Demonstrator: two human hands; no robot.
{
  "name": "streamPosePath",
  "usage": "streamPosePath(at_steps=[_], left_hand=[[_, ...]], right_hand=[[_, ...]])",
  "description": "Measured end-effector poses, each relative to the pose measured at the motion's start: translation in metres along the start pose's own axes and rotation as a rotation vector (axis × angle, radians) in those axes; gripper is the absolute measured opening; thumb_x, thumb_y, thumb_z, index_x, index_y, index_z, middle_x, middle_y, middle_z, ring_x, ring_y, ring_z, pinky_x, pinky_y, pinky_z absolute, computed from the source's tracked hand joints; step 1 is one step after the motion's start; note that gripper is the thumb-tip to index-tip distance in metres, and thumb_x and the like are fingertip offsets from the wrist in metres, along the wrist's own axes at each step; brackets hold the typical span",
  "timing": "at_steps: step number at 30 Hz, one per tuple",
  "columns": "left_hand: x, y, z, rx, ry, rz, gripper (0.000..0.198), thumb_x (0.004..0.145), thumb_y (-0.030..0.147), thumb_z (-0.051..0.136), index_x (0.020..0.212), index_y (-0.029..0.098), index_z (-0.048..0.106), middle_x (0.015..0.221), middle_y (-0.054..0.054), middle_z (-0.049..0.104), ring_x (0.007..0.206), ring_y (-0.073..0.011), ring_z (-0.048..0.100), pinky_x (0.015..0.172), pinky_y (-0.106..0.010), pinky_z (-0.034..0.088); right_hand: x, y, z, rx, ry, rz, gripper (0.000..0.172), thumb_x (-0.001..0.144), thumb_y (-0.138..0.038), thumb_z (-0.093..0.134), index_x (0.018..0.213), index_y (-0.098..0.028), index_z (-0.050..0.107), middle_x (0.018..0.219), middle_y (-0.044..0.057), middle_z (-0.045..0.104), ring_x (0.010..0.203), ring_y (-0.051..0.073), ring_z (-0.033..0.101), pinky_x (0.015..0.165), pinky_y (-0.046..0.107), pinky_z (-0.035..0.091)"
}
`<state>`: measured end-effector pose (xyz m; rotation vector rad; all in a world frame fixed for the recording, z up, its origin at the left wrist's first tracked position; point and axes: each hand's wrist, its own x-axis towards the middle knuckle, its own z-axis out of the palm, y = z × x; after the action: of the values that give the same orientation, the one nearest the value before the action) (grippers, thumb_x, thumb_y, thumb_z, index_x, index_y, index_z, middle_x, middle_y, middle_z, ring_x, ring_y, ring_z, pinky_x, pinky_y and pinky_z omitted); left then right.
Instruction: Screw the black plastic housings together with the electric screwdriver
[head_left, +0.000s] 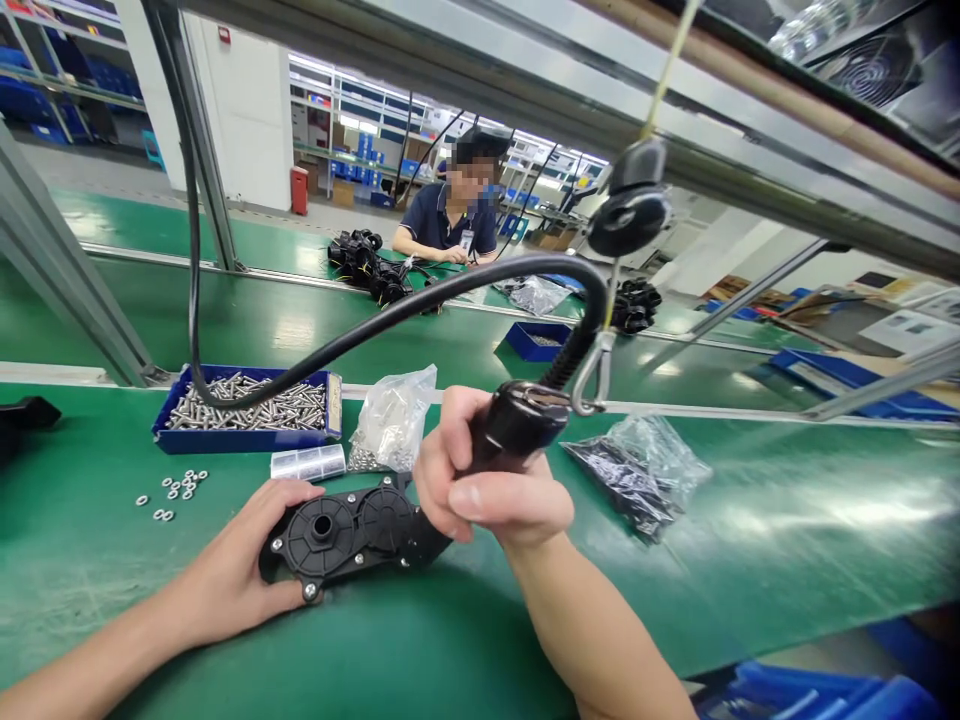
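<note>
My left hand (244,560) grips the left end of a black plastic gearbox housing (352,530) that lies on the green bench, thumb at its near side and fingers at its far side. Several silver screws show around the rim of the housing. Wrapped around the body of a black electric screwdriver (517,425) is my right hand (487,495), above the housing's right end. The screwdriver's lower part is hidden by my fingers, so I cannot tell whether its tip touches a screw. Its cable loops left, and a metal hook on a cord is at its top.
Beyond the housing are a blue box of screws (247,440), a clear tube (307,463) and a bag of small parts (394,420). Loose washers (172,488) lie left; a bag of black parts (630,485) lies right. A person (454,215) sits across the bench.
</note>
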<state>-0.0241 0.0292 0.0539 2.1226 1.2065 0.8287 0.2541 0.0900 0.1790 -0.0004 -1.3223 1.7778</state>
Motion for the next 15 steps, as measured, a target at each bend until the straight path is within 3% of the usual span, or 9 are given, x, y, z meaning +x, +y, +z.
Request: streamPosePath(at_steps=[4,10,15], left_hand=[[-0.001,0.001,-0.001,-0.013,-0.010,-0.006,0.065,0.093,0.034,0.075,0.149,0.037,0.043,0.148,-0.006,0.056,0.136,-0.0305,0.059,0.117,-0.045,0.054],[-0.002,-0.002,0.000,-0.029,0.003,-0.015,0.070,0.089,0.037,0.081,0.149,0.033,0.045,0.149,-0.011,0.056,0.135,-0.0357,0.059,0.114,-0.051,0.056],[-0.001,-0.001,0.007,-0.060,0.004,-0.001,0.071,0.090,0.033,0.079,0.150,0.035,0.042,0.146,-0.010,0.054,0.133,-0.0344,0.058,0.113,-0.053,0.055]], right_hand=[[-0.003,0.001,0.006,-0.026,0.047,0.022,0.027,0.080,-0.005,0.080,0.090,-0.019,0.059,0.068,-0.002,0.066,0.045,0.009,0.054,0.045,0.018,0.042],[-0.008,0.000,0.025,-0.177,0.149,0.030,0.027,0.081,-0.009,0.085,0.089,-0.019,0.060,0.067,-0.001,0.065,0.047,0.010,0.057,0.047,0.019,0.043],[-0.005,-0.004,0.038,-0.234,0.159,-0.112,0.028,0.088,-0.010,0.082,0.097,-0.022,0.059,0.076,0.000,0.070,0.059,0.016,0.069,0.055,0.025,0.055]])
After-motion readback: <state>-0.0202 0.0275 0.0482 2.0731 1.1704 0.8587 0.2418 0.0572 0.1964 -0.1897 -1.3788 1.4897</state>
